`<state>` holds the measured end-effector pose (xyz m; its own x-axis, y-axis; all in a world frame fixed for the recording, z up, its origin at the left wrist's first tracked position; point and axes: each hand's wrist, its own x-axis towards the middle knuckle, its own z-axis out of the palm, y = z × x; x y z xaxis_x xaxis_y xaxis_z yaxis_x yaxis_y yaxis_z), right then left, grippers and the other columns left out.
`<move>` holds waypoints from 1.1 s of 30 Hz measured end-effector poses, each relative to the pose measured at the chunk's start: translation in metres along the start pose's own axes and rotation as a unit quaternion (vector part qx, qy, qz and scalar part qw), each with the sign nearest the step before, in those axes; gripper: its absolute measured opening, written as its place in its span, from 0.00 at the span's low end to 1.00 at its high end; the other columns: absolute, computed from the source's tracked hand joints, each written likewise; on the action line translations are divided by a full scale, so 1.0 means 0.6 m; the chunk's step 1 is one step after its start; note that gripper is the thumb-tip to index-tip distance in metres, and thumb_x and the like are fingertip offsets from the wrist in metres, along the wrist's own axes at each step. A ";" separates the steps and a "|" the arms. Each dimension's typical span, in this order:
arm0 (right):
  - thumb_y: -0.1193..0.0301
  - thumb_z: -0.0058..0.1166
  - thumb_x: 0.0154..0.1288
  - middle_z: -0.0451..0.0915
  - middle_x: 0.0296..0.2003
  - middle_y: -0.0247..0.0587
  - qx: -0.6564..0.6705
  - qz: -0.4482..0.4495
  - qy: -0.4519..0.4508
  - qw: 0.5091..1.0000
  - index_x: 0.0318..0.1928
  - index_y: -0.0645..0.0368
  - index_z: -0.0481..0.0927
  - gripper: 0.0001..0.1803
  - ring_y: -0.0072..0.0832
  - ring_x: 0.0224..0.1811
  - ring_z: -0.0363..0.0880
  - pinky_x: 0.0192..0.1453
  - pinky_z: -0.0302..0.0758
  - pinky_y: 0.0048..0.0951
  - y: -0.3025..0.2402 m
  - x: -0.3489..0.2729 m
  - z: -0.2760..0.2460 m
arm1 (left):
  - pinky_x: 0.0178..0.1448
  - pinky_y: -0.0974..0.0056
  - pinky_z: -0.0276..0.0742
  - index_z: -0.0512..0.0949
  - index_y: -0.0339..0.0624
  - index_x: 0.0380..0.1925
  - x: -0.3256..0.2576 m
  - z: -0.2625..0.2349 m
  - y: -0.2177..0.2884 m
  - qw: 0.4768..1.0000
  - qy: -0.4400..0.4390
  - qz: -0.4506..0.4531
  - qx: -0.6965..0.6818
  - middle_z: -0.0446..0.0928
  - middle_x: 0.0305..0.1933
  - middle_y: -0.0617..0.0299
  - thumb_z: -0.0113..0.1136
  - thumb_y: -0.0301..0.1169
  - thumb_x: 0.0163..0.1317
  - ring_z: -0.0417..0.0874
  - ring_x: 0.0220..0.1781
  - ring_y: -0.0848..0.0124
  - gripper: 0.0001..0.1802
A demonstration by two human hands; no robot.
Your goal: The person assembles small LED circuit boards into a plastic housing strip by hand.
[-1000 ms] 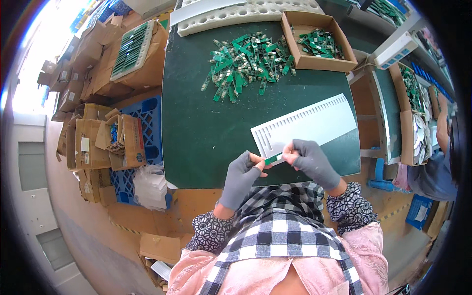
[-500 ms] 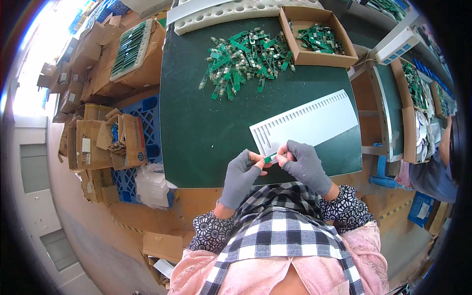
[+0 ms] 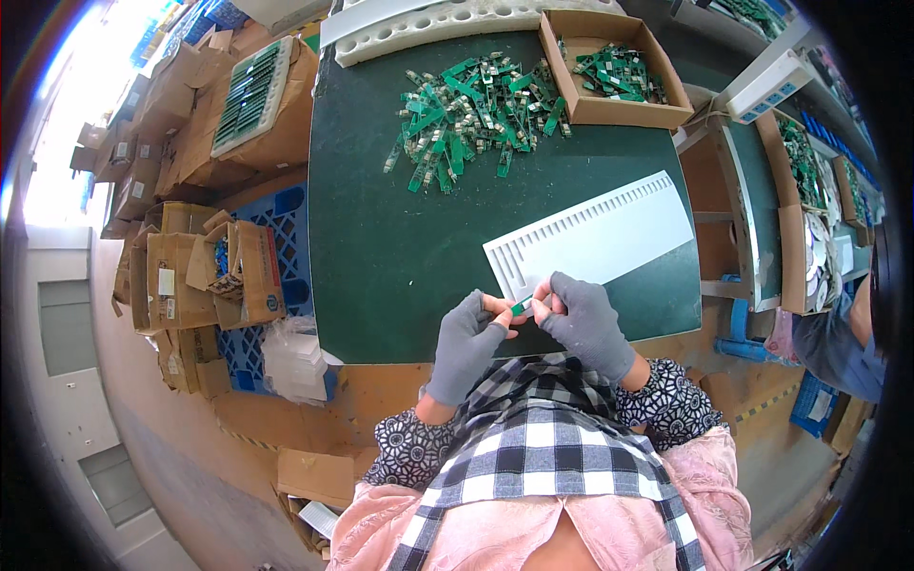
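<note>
My left hand (image 3: 466, 341), in a grey fingerless glove, pinches one end of a small green circuit board (image 3: 519, 308) near the table's front edge. My right hand (image 3: 590, 325), gloved the same way, has thumb and finger closed at the board's other end, where a whitish bit shows; its detail is too small to make out. Just beyond my fingers lies a white panel (image 3: 609, 233) with a row of slots along its far edge and longer slots at its left end. Farther back spreads a loose pile of narrow green circuit boards (image 3: 476, 119) with metal connectors.
An open cardboard box (image 3: 628, 114) of more boards stands at the table's back right. A white foam tray (image 3: 457, 29) with round holes lies along the back. Cartons (image 3: 181, 281) stand on a blue pallet to the left. At the right edge, another person's arm (image 3: 838, 333) shows.
My right hand has shifted very slightly left at the circuit board. My left hand stays in place. The other person's arm at the right has moved.
</note>
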<state>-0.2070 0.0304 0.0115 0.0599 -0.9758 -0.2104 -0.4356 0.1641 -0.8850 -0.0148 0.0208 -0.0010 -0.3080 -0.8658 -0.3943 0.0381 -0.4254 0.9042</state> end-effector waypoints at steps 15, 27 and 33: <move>0.61 0.61 0.68 0.74 0.21 0.28 0.128 -0.066 0.167 0.975 0.41 0.60 0.79 0.14 0.17 0.21 0.73 0.25 0.68 0.21 -0.065 0.155 -0.242 | 0.40 0.70 0.82 0.76 0.38 0.46 -0.025 0.023 -0.018 0.942 -0.004 0.209 0.263 0.82 0.49 0.55 0.64 0.23 0.63 0.86 0.37 0.72 0.13; 0.61 0.63 0.62 0.84 0.30 0.47 -0.303 -0.098 0.178 0.931 0.39 0.55 0.77 0.13 0.48 0.34 0.84 0.39 0.79 0.44 0.009 0.334 -0.060 | 0.41 0.69 0.83 0.77 0.41 0.43 -0.008 0.012 -0.034 0.931 -0.006 0.249 0.268 0.83 0.45 0.60 0.64 0.20 0.62 0.87 0.39 0.71 0.11; 0.67 0.64 0.58 0.83 0.30 0.46 -0.232 -0.128 0.180 0.947 0.39 0.56 0.78 0.12 0.44 0.34 0.84 0.42 0.78 0.43 -0.029 0.253 -0.077 | 0.42 0.72 0.80 0.77 0.38 0.43 -0.016 -0.005 -0.037 0.959 -0.009 0.189 0.213 0.83 0.43 0.61 0.60 0.24 0.67 0.84 0.38 0.74 0.06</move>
<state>-0.2321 -0.1271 0.0144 -0.0563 -0.9750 0.2152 -0.8005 -0.0847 -0.5933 -0.0099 0.0378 -0.0178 -0.3649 -0.9307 -0.0268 -0.2415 0.0668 0.9681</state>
